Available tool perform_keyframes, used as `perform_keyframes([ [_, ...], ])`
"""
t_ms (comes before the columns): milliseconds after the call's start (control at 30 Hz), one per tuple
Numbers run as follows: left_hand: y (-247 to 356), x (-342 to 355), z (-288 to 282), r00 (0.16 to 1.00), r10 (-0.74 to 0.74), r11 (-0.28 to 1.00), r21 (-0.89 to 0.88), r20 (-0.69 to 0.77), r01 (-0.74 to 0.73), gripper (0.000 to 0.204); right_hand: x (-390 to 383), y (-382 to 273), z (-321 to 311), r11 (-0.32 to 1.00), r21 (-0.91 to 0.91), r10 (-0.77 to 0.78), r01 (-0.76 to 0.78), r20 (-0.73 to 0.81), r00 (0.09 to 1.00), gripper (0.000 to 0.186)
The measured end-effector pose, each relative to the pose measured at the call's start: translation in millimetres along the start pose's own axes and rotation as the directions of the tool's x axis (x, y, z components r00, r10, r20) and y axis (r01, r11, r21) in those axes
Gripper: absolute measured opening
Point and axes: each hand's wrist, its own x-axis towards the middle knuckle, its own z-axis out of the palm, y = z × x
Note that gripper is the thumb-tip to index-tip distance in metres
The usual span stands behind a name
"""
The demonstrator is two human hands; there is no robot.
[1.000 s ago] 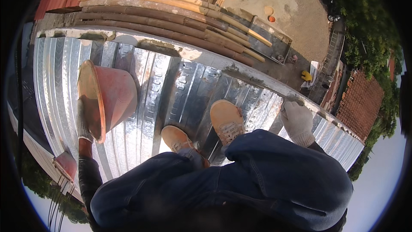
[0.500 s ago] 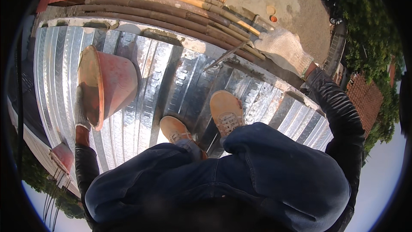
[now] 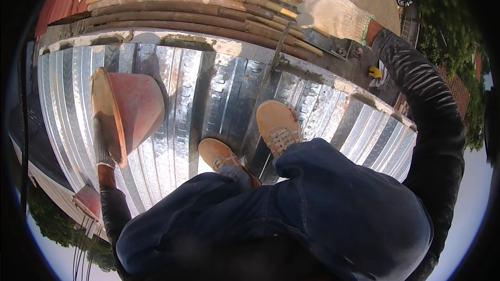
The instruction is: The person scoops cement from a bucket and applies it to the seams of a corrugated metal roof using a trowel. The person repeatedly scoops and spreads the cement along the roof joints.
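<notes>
The left hand (image 3: 103,148), in a glove, grips the rim of the orange bucket (image 3: 130,109), tipped on its side above the shiny metal roof (image 3: 208,88). Its fingers are partly hidden by the rim. The right hand (image 3: 333,15), gloved, reaches far past the bucket with loose fingers, holding nothing.

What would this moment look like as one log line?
left hand: holds orange bucket by rim | right hand: raised, empty | standing on corrugated metal deck
</notes>
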Motion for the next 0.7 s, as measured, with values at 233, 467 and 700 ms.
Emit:
perform_keyframes([
  [233,-2.9,-1.3,28.2,0.999,-0.036,0.999,0.035,0.013,0.035,0.072,-107.2,-21.1,-16.5,0.913,0.227,0.323,-0.339,0.103,0.941,0.024],
  [467,-2.7,18.1,-17.7,0.968,-0.22,0.973,-0.043,0.116,0.226,0.073,-139.9,-154.0,-3.4,0.654,0.166,0.637,-0.738,0.406,0.655,0.022],
  [700,5.5,-4.5,10.1,1.0,-0.002,0.988,0.152,-0.024,0.006,0.076,-162.4,-240.8,-24.5,0.506,0.196,0.71,-0.84,0.458,0.535,0.015],
])
